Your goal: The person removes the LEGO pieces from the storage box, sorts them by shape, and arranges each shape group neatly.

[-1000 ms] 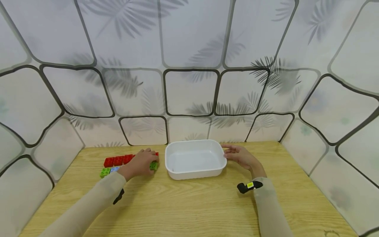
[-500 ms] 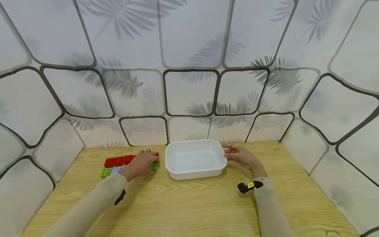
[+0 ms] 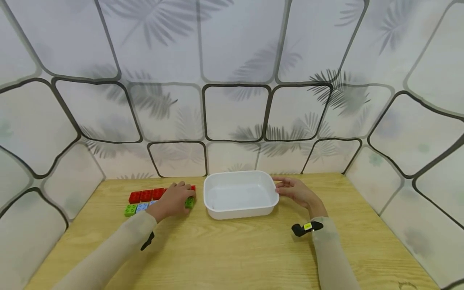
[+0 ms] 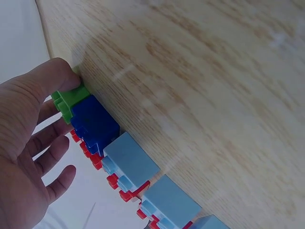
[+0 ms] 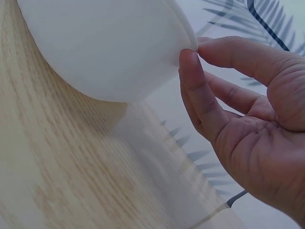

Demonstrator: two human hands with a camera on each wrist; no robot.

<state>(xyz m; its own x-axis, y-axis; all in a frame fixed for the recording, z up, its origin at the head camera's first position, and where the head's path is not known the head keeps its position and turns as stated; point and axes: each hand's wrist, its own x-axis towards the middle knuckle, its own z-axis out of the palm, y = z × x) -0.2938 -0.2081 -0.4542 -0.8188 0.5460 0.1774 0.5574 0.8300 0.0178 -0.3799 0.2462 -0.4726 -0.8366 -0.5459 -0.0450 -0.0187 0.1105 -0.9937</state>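
Note:
My left hand (image 3: pixel 175 200) is over the right end of a row of toy building bricks. In the left wrist view its thumb lies against the near side of a green brick (image 4: pixel 70 98), and the fingers go behind it, so the brick is pinched. Beside it stand a dark blue brick (image 4: pixel 96 123) and several light blue bricks (image 4: pixel 131 160). A row of red bricks (image 3: pixel 146 195) runs behind, partly covered by the hand. My right hand (image 3: pixel 298 192) pinches the right rim of a white plastic basin (image 3: pixel 237 213), which sits on the table with nothing visible inside.
Another green brick (image 3: pixel 131 210) ends the front row at the left. The wood-grain table (image 3: pixel 232 253) backs onto a patterned cloth wall (image 3: pixel 235 112), which also closes in both sides. The basin stands just right of the bricks.
Both hands, the bricks and the basin stay in place. Only a very slight shift of the head view shows.

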